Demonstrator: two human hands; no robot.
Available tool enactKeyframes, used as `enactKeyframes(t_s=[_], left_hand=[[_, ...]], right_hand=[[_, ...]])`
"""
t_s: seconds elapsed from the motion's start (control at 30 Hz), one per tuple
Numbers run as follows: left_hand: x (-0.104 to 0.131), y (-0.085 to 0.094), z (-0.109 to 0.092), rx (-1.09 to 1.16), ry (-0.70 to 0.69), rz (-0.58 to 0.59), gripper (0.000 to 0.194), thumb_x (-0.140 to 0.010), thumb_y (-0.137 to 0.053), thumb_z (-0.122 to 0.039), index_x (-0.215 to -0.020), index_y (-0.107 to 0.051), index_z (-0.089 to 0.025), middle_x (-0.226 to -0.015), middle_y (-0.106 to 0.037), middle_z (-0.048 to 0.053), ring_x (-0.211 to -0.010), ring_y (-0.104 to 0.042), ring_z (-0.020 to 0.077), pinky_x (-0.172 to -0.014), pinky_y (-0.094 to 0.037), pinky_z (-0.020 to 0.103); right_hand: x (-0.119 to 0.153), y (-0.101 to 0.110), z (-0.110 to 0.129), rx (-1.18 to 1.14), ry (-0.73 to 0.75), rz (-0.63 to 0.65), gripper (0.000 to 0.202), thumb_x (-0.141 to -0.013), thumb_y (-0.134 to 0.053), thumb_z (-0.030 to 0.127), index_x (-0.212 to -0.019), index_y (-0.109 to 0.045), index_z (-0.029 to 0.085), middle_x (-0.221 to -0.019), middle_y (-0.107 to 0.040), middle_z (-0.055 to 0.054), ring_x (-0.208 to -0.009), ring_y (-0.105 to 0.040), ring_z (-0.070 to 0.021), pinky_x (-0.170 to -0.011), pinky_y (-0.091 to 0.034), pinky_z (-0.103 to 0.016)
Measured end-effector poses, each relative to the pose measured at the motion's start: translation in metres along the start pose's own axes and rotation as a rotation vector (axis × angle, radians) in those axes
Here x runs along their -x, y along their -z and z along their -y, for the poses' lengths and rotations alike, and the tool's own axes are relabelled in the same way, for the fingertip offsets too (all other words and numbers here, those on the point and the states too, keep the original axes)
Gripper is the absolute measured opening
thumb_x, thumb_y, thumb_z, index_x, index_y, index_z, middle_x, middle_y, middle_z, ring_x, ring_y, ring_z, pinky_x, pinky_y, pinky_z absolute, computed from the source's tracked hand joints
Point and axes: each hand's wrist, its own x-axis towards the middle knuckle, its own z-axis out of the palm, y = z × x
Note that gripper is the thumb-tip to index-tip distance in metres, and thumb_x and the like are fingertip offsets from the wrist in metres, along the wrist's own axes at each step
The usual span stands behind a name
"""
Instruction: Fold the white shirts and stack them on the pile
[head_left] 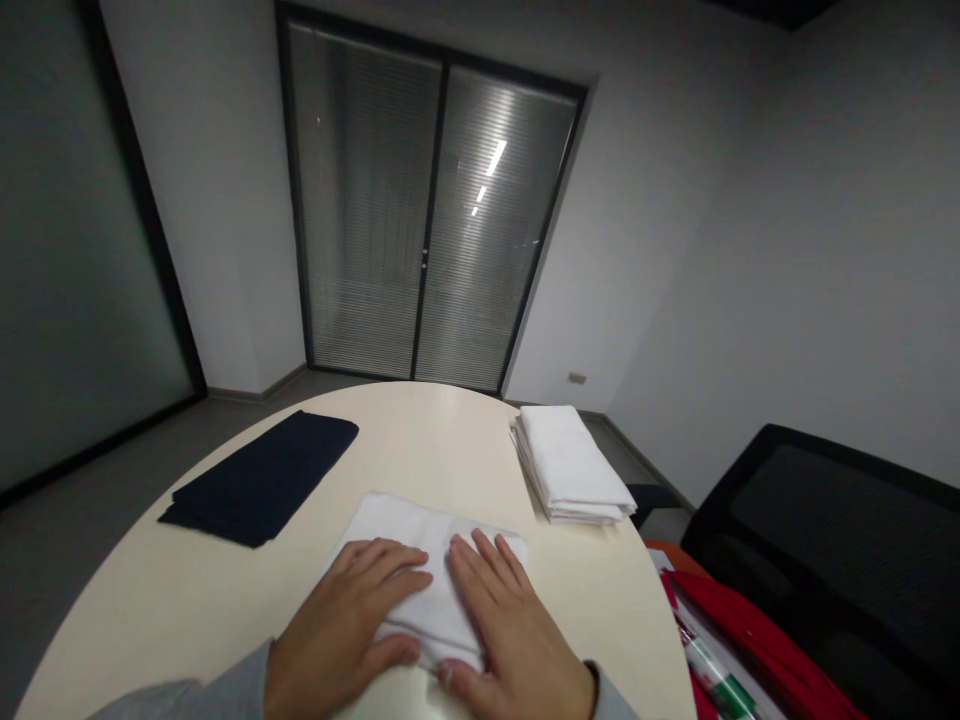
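A folded white cloth (pixel 433 610) lies on the table in front of me, at the lower middle of the view. Flat on its left part rests my left hand (pixel 352 620), fingers spread and pointing right. My right hand (pixel 510 635) lies on its right part with the fingers stretched forward and the thumb near the cloth's front edge. Both hands press on the cloth from above, and neither is closed round it. The palms hide the cloth's near corners.
Dark navy folded cloth (pixel 270 475) lies at the left of the round table (pixel 420 430). A stack of folded white cloths (pixel 570 460) sits at the right edge. Beyond that edge stand a black chair (pixel 825 540) and red items (pixel 757 640).
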Motion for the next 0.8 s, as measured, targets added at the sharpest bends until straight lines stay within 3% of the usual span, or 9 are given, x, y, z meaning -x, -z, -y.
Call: enactKeyframes(t_s=[0.17, 0.3, 0.43, 0.63, 0.8], left_hand=[[-0.008, 0.005, -0.004, 0.156, 0.150, 0.015, 0.031, -0.084, -0.077, -0.019, -0.113, -0.068, -0.026, -0.121, -0.068, 0.001, -0.115, -0.060, 0.0245, -0.100, -0.049, 0.041], [-0.004, 0.002, -0.002, 0.228, 0.111, 0.007, 0.028, -0.088, -0.070, -0.014, -0.113, -0.064, -0.026, -0.119, -0.066, 0.000, -0.116, -0.058, 0.0229, -0.107, -0.044, 0.040], [0.000, -0.001, 0.005, 0.183, 0.031, -0.018, 0.024, -0.095, -0.066, -0.020, -0.118, -0.063, -0.026, -0.119, -0.067, 0.001, -0.114, -0.060, 0.0223, -0.110, -0.043, 0.041], [0.002, -0.006, 0.010, 0.054, -0.087, -0.064, 0.024, -0.102, -0.059, -0.024, -0.126, -0.060, -0.024, -0.120, -0.066, 0.005, -0.111, -0.059, 0.0243, -0.102, -0.045, 0.043], [0.002, -0.005, 0.007, -0.071, -0.121, -0.067, 0.021, -0.104, -0.053, -0.019, -0.121, -0.064, -0.025, -0.113, -0.067, 0.005, -0.103, -0.059, 0.0252, -0.091, -0.046, 0.042]], right_hand=[[0.002, -0.005, 0.004, 0.013, 0.005, 0.033, 0.087, -0.093, -0.066, 0.052, -0.166, -0.029, 0.022, -0.173, -0.022, -0.008, -0.161, -0.014, -0.0333, -0.132, -0.007, -0.057], [0.005, 0.001, 0.009, -0.019, -0.004, -0.006, 0.078, -0.093, -0.066, 0.054, -0.161, -0.040, 0.024, -0.169, -0.037, -0.007, -0.158, -0.026, -0.0311, -0.132, -0.007, -0.055], [0.004, 0.003, 0.015, -0.063, -0.045, -0.121, 0.060, -0.092, -0.069, 0.040, -0.148, -0.054, 0.025, -0.155, -0.055, -0.006, -0.146, -0.043, -0.0277, -0.130, -0.015, -0.052], [0.001, -0.004, 0.020, -0.085, -0.005, -0.257, 0.037, -0.089, -0.071, 0.019, -0.125, -0.064, 0.023, -0.123, -0.069, -0.006, -0.116, -0.057, -0.0256, -0.107, -0.039, -0.047], [0.002, -0.013, 0.020, -0.080, -0.046, -0.304, 0.022, -0.093, -0.068, 0.017, -0.114, -0.065, 0.023, -0.111, -0.068, -0.004, -0.102, -0.054, -0.0253, -0.090, -0.039, -0.042]])
